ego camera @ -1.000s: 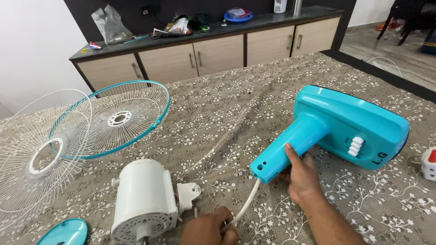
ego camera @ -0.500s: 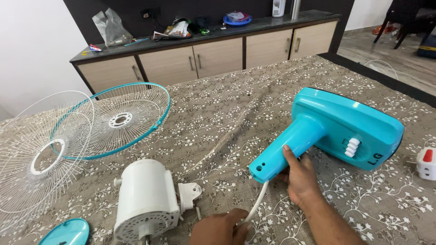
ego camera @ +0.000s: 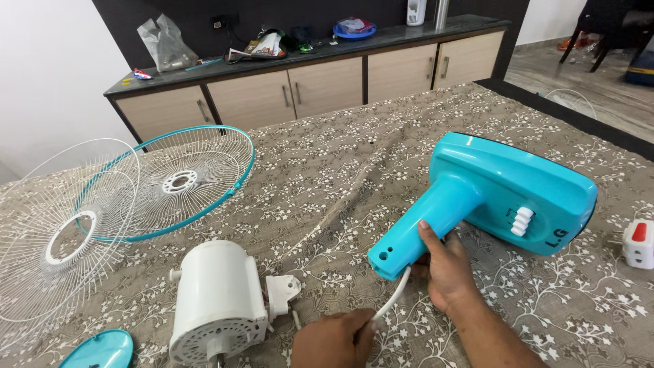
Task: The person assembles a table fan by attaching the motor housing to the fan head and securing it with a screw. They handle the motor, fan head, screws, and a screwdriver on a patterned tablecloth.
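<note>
The table (ego camera: 354, 157), draped in a brown cloth with a white floral print, filled most of the view, its far right edge running diagonally behind the fan base and dropping to a grey floor. A wide stretch of bare cloth lay open beyond the fan base toward the low cabinet (ego camera: 293, 85) at the back.

The turquoise fan base (ego camera: 511, 187) lay on its side right of centre, its flat foot up and to the right, its neck sloping down to the left, so the long axis ran from upper right to lower left and the open neck end faced the near edge. Well to the left of the fan base lay two wire guards: a blue-rimmed guard (ego camera: 174, 180) overlapping a white guard (ego camera: 65, 235), the latter reaching the table's left edge. The white motor housing (ego camera: 218, 303) stood left of the neck end, near the front edge.

The right hand (ego camera: 443, 269) was closed around the neck's underside, thumb on top. The left hand (ego camera: 337, 339), just below the neck end, pinched the white cord (ego camera: 392, 300) coming out of it. A white plug (ego camera: 639, 244) lay right of the fan base.
</note>
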